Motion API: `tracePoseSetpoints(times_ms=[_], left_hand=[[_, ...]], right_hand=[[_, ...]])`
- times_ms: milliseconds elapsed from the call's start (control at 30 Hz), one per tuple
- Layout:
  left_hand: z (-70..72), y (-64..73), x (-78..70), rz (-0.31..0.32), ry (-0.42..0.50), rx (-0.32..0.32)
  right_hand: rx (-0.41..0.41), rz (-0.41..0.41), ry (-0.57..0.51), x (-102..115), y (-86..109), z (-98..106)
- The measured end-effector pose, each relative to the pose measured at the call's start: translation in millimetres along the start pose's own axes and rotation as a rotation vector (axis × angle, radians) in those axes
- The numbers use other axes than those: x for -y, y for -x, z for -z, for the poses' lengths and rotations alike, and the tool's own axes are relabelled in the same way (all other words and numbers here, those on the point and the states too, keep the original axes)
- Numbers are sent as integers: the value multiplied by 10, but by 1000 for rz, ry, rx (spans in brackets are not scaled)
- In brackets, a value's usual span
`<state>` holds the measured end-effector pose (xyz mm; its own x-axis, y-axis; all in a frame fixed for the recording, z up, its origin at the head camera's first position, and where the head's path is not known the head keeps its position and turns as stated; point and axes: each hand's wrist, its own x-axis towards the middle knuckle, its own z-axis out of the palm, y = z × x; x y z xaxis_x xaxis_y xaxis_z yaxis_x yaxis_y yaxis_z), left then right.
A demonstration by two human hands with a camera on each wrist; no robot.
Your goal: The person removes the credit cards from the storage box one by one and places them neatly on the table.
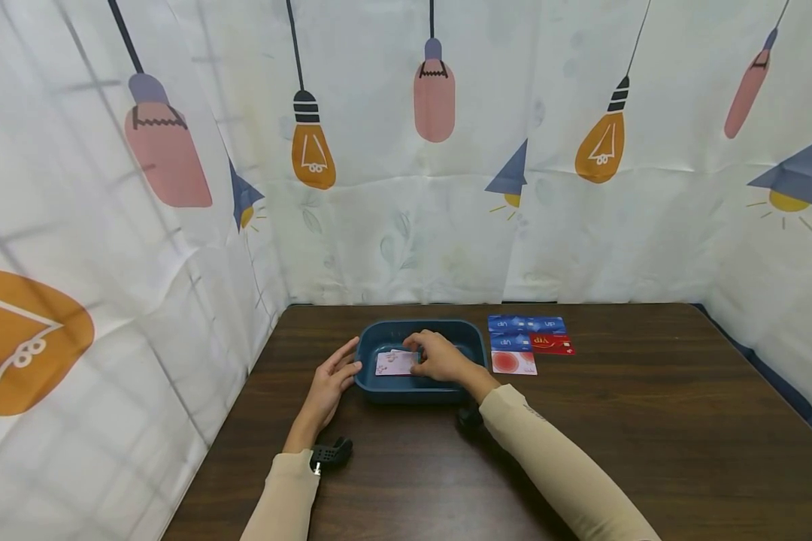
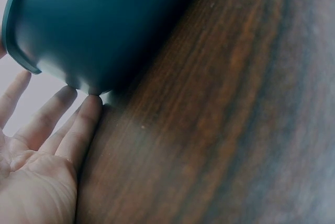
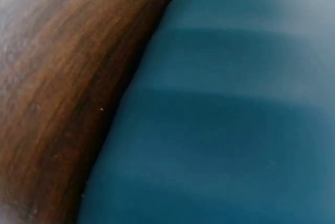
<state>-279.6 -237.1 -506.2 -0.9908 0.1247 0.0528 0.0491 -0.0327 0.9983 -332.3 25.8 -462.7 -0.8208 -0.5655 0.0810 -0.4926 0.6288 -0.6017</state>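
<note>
A dark teal rectangular plastic basin (image 1: 422,397) stands on the wooden table. Inside it is a pale pink printed card (image 1: 394,364), with the edge of another pale card showing behind. My right hand (image 1: 441,359) reaches over the basin, thumb and curled fingers pinching the card's right edge. Against the basin's left end rests my left hand (image 1: 328,387), its fingers extended. In the left wrist view the fingertips of the left hand (image 2: 44,150) touch the basin's outer wall (image 2: 99,30). The right wrist view holds only the basin's side (image 3: 220,130) and tabletop; that hand is hidden there.
Right of the basin, several cards lie in rows on the table (image 1: 649,421): blue cards (image 1: 510,343), a red card (image 1: 551,344) and a white card with a pink-red circle (image 1: 514,363). A printed curtain (image 1: 392,240) hangs behind the table and along its sides.
</note>
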Motion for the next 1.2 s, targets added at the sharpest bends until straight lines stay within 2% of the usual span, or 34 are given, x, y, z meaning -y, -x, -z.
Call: tracePoseSetpoints(times_ms=[400,633,1200], left_hand=[[-5,5,-3,7,5,-3],[-4,-2,8,11,11,-1],[-12,-9,-17,20,22,-7]], right_hand=[[32,-53,93,-58,-29,-49],[45,-83,108,-67,-41,-62],[6,-61,101,-39,-35,-34]])
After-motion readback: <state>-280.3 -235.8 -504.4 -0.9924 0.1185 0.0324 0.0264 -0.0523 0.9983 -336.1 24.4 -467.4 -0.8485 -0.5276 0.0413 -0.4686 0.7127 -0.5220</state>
